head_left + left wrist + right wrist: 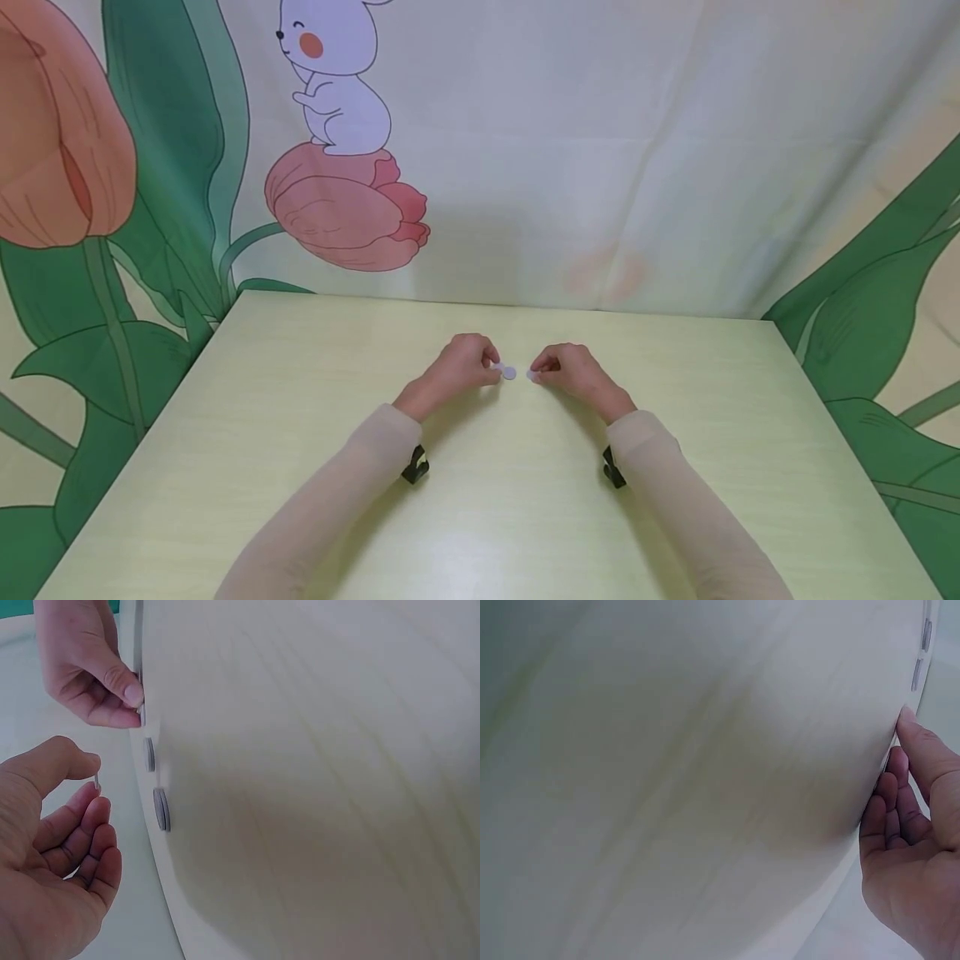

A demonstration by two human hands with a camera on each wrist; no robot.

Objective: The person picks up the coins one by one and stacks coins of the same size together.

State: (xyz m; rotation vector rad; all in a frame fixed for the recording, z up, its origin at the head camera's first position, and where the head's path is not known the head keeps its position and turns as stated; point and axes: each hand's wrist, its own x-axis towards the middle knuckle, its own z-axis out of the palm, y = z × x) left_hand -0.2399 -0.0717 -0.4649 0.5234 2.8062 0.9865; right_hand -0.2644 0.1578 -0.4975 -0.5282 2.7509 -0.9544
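My left hand [467, 363] pinches a thin, silver-grey coin [97, 782] between thumb and index fingertips, seen edge-on in the left wrist view. Across from it, low over the table, my right hand [573, 369] holds another small pale coin [531, 375] at its fingertips. Between the two hands a round grey coin [510, 373] lies flat. In the left wrist view two coins show on the tabletop, a nearer one [160, 809] and a farther one [149, 754], both with thick or doubled edges. My right thumb [926, 742] touches the surface in its wrist view.
The pale wooden table [495, 517] ends at a back edge just beyond the hands. Behind it hangs a light cloth [540, 167] printed with a rabbit and tulips. A black wrist strap [416, 465] shows under the left sleeve, and a similar one [613, 467] under the right.
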